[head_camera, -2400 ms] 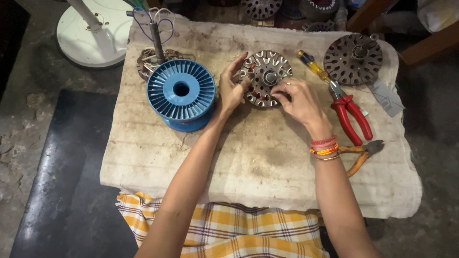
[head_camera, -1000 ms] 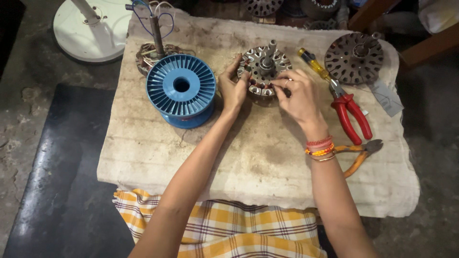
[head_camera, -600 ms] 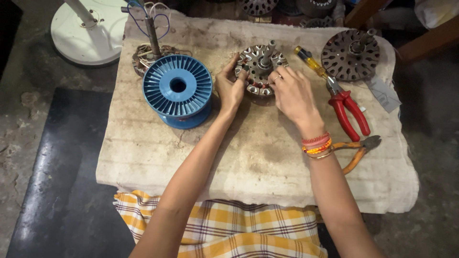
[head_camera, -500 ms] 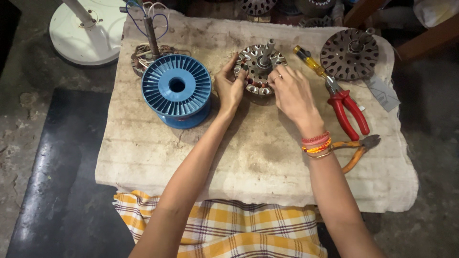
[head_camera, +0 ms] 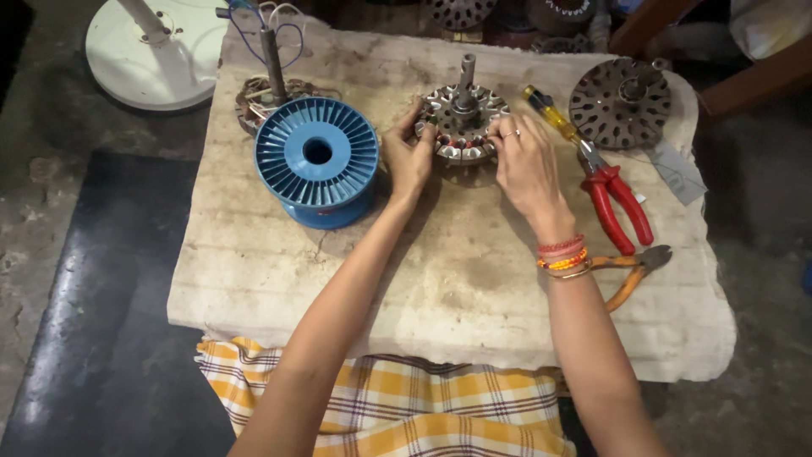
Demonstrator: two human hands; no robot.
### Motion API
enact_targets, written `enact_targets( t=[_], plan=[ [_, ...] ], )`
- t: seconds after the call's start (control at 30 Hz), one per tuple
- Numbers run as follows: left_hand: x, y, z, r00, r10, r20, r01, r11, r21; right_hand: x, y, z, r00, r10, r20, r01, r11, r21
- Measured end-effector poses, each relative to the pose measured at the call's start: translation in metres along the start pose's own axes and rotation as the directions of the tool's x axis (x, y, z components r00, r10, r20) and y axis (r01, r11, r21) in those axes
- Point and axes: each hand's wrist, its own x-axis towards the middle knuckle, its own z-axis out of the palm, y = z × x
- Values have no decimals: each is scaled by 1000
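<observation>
Gripping the slotted metal stator [head_camera: 463,125], both hands flank the blue spool [head_camera: 317,159].

Both my hands up at twelve o'clock

My left hand [head_camera: 408,159] curls at eleven, my right hand [head_camera: 526,162] at one, fingers bent inward, forearms converging.

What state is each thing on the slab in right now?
Stator: upright on slab, shaft up.
Left hand: fingers gripping stator's left rim.
Right hand: fingers on its right rim.
Blue spool: lying flat, untouched.
Red pliers: lying, handles apart.
Orange cutters: lying, untouched.
</observation>
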Motion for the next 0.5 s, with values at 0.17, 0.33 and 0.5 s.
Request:
enact_targets(
  t=[0.17, 0.33, 0.5],
  plan=[
    [-7, 5, -1, 980, 198, -27, -183, 944, 274, 1, 4, -5, 967, 250, 52, -255, 947, 194],
    [-5, 1, -1, 961, 277, 8, -271, 933, 235, -2, 8, -13, 975, 184, 121, -217, 900, 378],
    [-4, 0, -4, 968, 250, -17, -235, 929, 285, -4, 12, -10, 987, 45, 154, -83, 966, 247]
  ],
)
